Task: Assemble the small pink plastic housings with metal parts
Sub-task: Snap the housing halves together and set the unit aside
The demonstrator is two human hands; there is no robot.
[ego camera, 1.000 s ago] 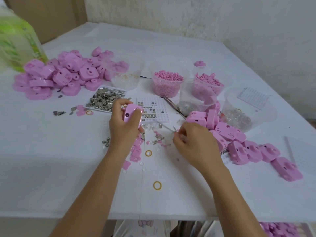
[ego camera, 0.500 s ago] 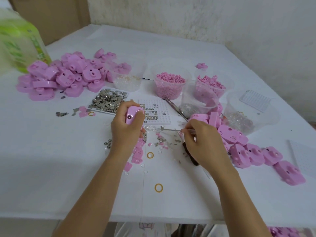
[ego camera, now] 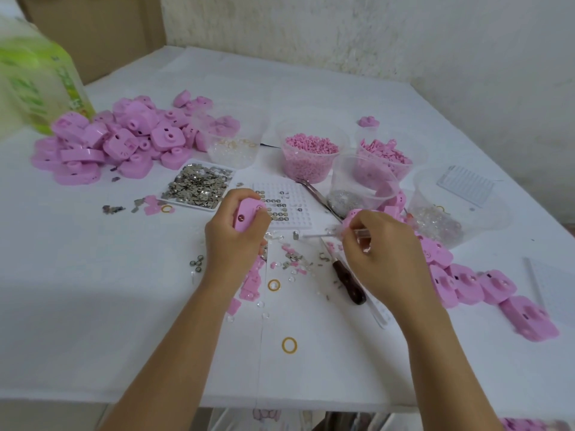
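My left hand (ego camera: 231, 241) grips a pink housing (ego camera: 245, 214) on its edge, just above the table's middle. My right hand (ego camera: 384, 256) holds a thin metal tool (ego camera: 317, 235) with a clear handle, its tip carrying a small metal piece (ego camera: 295, 235) pointed left toward the housing, a short gap away. A white grid tray (ego camera: 287, 209) with metal parts lies behind the hands. A flat tray of silver metal pieces (ego camera: 199, 185) sits to its left. Loose small parts (ego camera: 295, 262) lie scattered between my hands.
A heap of pink housings (ego camera: 124, 141) lies at the far left, another row (ego camera: 466, 284) at the right. Clear tubs (ego camera: 311, 157) hold pink bits and clear parts. A dark-handled tool (ego camera: 348, 281) lies under my right hand. Yellow rings (ego camera: 289, 345) lie near the front edge.
My right hand has lifted from the table with the thin tool and swung its tip left toward the housing. The dark-handled tool beneath it is uncovered. My left hand stays nearly still.
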